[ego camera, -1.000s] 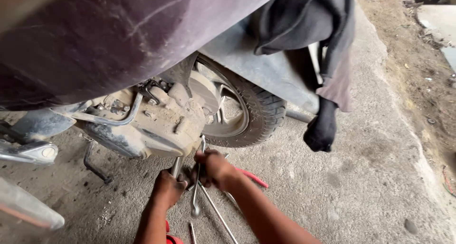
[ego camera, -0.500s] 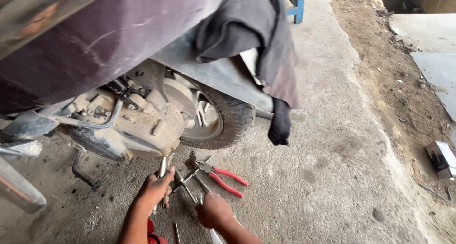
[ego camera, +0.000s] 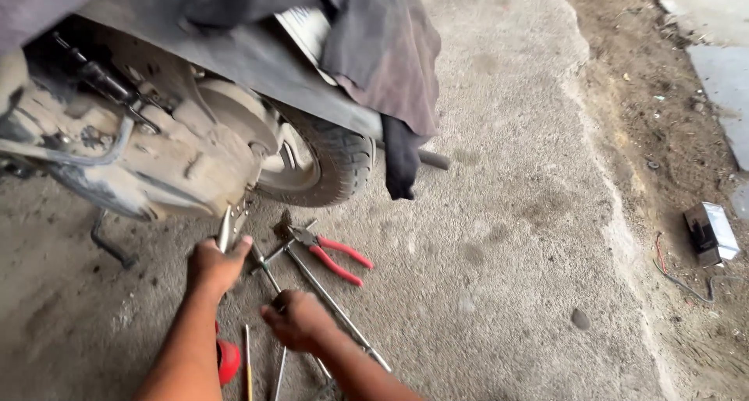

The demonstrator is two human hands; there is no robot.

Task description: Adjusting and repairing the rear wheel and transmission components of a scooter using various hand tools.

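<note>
— What's in your left hand?

— My left hand (ego camera: 216,265) is up by the underside of the scooter's dusty engine case (ego camera: 168,163), fingers wrapped tight round a slim metal tool (ego camera: 225,229) that points up towards the case, just ahead of the rear tyre (ego camera: 334,161).

— And the right?

— My right hand (ego camera: 298,320) is lower down on the concrete floor (ego camera: 499,237), fingers curled in over the long steel rods (ego camera: 335,303) lying there. I cannot tell whether I am actually gripping one or only resting on them; my knuckles hide the contact.

— What else is lying about?

— Red-handled pliers (ego camera: 331,254) sit just beyond my right hand, jaws towards the scooter, touching the end of a rod. A red round thing (ego camera: 227,360) shows beside my left forearm, half hidden. A dark cloth (ego camera: 382,54) hangs off the scooter's body over the tyre. Well apart, at the right edge on the dirt, lies a small silvery box (ego camera: 711,231) with a thin wire (ego camera: 686,284) near it.
</note>
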